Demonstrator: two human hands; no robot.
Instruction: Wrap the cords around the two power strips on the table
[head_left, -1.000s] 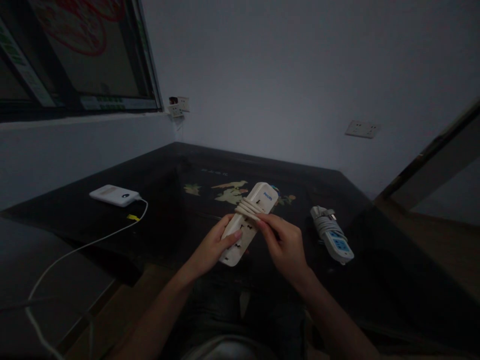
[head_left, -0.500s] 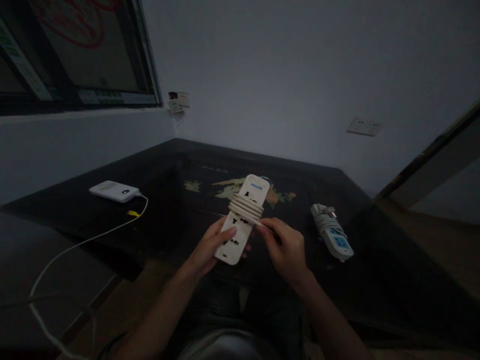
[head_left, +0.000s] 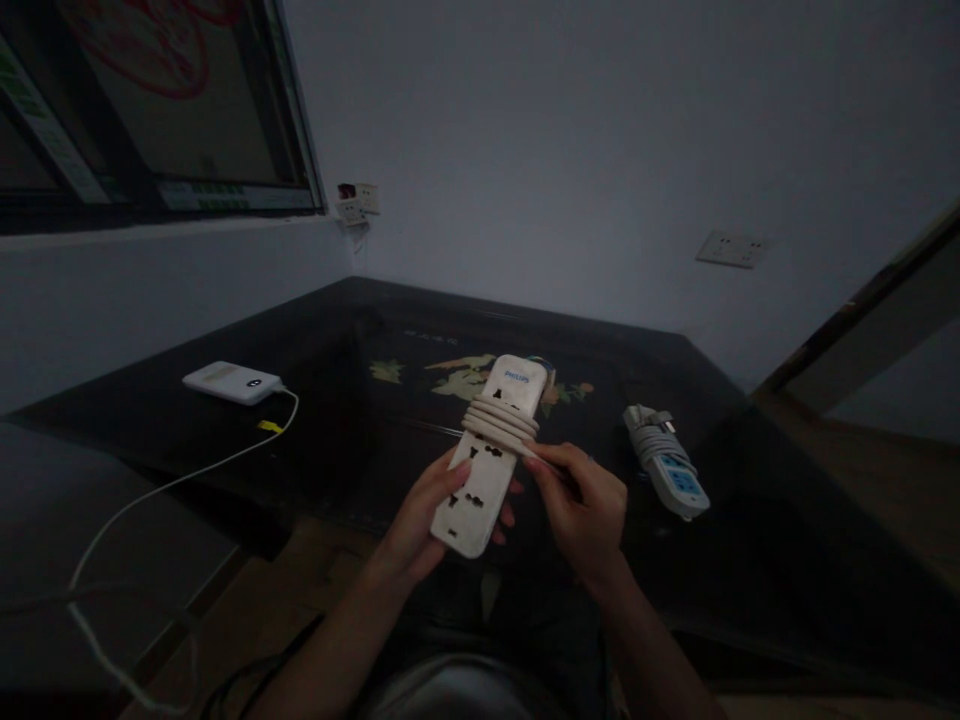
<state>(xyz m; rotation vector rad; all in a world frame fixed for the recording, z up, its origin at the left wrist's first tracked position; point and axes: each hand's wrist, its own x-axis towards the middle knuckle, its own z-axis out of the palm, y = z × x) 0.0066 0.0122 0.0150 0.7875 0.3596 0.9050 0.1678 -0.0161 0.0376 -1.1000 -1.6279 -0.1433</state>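
A white Philips power strip (head_left: pixel 470 510) is held tilted above the table's front part. My left hand (head_left: pixel 427 510) is closed round its lower half, thumb on the socket face and fingertips showing at the right edge. Several turns of pale power cord (head_left: pixel 499 424) wrap the strip's middle. At the right edge my right hand (head_left: pixel 581 500) pinches the cord between thumb and fingers, close against the strip. Something with coloured wires, partly hidden, shows behind the strip's top end.
A second power strip with blue sockets (head_left: pixel 679 480), its grey cord wound round it, lies to the right on the black table (head_left: pixel 330 330). On the left lie a white power bank-like device (head_left: pixel 232 383) with a white cable (head_left: pixel 157 490) and a yellow piece (head_left: pixel 269 427).
The power strip and both hands have moved slightly down and to the right. My right hand still pinches the cord at the strip's right edge.
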